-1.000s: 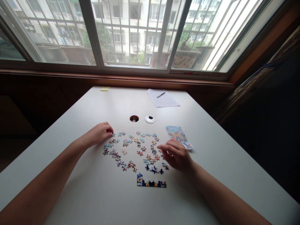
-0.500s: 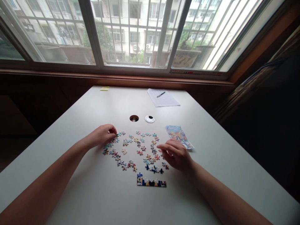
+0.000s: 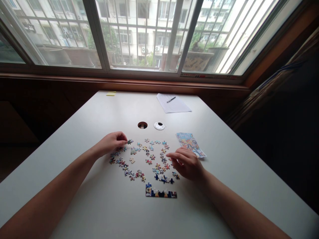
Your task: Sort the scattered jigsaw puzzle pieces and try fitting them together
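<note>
Several small colourful puzzle pieces point(image 3: 147, 159) lie scattered on the white table point(image 3: 104, 199). A joined strip of pieces point(image 3: 160, 193) sits nearest me. My left hand point(image 3: 111, 142) pinches one puzzle piece point(image 3: 129, 141) at the left top of the scatter. My right hand point(image 3: 186, 162) rests on the table at the right edge of the scatter, fingers curled and pointing left, holding nothing that I can see. A colourful picture card point(image 3: 190, 144) lies just beyond my right hand.
A round cable hole point(image 3: 142, 125) and its white cap point(image 3: 159, 125) sit behind the pieces. Farther back lie a paper sheet point(image 3: 173, 104) with a pen point(image 3: 171, 99) and a yellow note point(image 3: 111, 94). Windows line the far wall; a dark chair stands at the right.
My left hand has moved right along the top of the scatter and taken a piece between its fingertips. My right hand has barely shifted.
</note>
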Motion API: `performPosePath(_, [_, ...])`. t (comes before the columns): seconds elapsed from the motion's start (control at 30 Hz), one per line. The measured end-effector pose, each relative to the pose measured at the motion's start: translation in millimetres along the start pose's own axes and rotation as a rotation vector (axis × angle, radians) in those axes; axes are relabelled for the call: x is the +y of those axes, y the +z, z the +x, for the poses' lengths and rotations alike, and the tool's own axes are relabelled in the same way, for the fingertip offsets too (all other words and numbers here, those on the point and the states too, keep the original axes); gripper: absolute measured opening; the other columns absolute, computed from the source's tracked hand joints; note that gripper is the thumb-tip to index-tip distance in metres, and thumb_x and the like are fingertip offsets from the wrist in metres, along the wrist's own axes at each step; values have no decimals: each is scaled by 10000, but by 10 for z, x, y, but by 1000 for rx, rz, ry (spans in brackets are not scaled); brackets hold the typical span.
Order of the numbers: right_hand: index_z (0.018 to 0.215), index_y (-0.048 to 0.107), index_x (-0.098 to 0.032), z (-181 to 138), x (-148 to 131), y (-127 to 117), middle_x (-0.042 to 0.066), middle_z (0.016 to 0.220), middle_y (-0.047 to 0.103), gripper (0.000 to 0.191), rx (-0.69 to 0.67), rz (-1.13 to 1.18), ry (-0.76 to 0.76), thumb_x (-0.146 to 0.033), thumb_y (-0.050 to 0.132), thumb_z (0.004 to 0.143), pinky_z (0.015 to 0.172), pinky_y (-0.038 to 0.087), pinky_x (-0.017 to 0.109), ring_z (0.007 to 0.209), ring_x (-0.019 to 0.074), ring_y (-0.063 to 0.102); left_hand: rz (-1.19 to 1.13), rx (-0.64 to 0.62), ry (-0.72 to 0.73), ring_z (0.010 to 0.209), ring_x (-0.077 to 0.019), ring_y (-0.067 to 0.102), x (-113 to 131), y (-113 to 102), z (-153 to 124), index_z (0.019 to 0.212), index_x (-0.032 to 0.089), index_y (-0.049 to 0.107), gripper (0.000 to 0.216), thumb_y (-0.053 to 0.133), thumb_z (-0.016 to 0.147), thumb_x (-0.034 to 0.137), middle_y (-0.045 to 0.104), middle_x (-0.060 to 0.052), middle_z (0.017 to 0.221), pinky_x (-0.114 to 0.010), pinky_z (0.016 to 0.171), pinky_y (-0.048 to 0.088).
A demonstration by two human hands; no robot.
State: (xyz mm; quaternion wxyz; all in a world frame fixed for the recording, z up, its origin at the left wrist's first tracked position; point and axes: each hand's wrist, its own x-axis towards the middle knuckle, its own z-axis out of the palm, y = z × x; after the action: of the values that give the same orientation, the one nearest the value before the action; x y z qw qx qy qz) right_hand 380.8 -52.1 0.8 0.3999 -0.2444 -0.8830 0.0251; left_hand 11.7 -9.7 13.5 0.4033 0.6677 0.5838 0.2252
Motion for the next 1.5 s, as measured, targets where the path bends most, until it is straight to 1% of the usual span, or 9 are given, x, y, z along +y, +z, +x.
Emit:
performPosePath(0.27, [1100,650,-214,-15,22,11,19,777,655,278,-43,18,-5,-62,569,882,692,468,316,694,153,554,5,10,1,619,-148,567,41,75,2,921,196,632,286,651,800,454,641,-8,732,-247,529,416])
performPosePath(0.43, [1144,640,-216,32,-12,33,43,900,691,283,-162,34,-18,-100,594,890,749,490,353,811,185,564,41,40,40,702,-159,600,140,127,-23,917,195,646,236,623,796,396,678,-20,832,-260,614,445])
performPosePath(0.6, [1127,647,-226,74,-73,60,41,973,703,267,-217,38,-27,-113,618,886,799,498,377,883,200,564,91,71,82,759,-172,610,153,165,-9,923,208,683,216,612,790,363,700,-20,875,-274,673,449])
performPosePath(0.93, [1110,647,-226,40,-48,60,50,980,703,226,-242,14,-16,-134,605,907,794,486,387,889,209,566,168,172,141,714,-173,618,132,222,1,958,218,705,272,590,848,438,713,-17,862,-274,639,463])
performPosePath(1.07, [1106,646,-224,48,-40,50,52,974,705,218,-239,15,-20,-136,598,913,788,489,382,884,205,575,195,211,195,756,-178,612,114,185,6,975,214,706,274,592,880,444,690,-33,905,-287,677,482])
performPosePath(1.13, [1106,647,-224,52,-39,46,50,965,705,215,-231,17,-24,-138,593,916,783,492,375,875,199,580,225,202,277,822,-186,601,88,150,10,997,216,715,268,615,885,437,669,-49,965,-303,733,495])
performPosePath(1.23, [1104,648,-220,61,-47,38,52,950,705,210,-228,20,-30,-139,585,920,767,495,367,858,194,581,396,111,565,938,-204,554,43,102,-3,1041,267,742,209,630,918,393,637,-62,1032,-341,831,490])
performPosePath(1.3, [1103,648,-217,67,-54,32,55,947,707,211,-230,21,-31,-136,582,920,758,495,368,852,195,578,513,24,720,946,-201,528,30,83,-29,1080,326,745,187,616,946,348,626,-55,1009,-332,825,483])
performPosePath(1.5, [1104,646,-215,65,-50,28,56,952,710,214,-232,22,-33,-132,590,915,755,497,370,852,197,579,566,-68,782,878,-183,513,97,68,-121,1110,377,742,207,620,954,318,603,-42,916,-288,743,476])
